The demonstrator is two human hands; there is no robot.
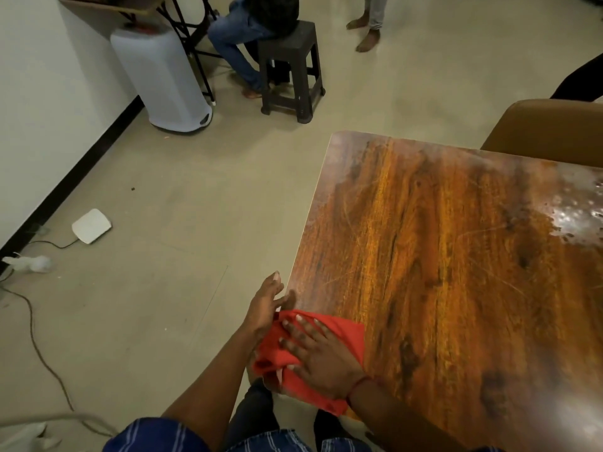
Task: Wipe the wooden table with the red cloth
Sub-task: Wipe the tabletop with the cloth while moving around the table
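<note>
Red cloth (342,334) is pinned flat under the right hand (321,358). Its fingers are spread and straight, pressing rather than gripping; a flat palm like that spreads the pressure and lets the fabric slide as a pad. The cloth sits at the near left edge of the tabletop (456,256), with part of it spilling over the side.

The left hand (266,308) stands just off that edge, fingers straight and close together, palm turned toward the wood and touching the overhanging fold. I judge it is placed there to catch whatever is swept off, or to keep the loose end from dropping. Neither hand is closed around anything.

Further out, a pale, shiny, blotched patch (577,216) lies at the far right of the wood, well apart from the cloth, so much of the surface probably has yet to be wiped. A brown chair back (548,132) stands at the tabletop's far edge. Across the floor are a dark stool (293,60) with someone seated, a white bin (160,76) by the wall, and a small white box (92,226) with a cable.
</note>
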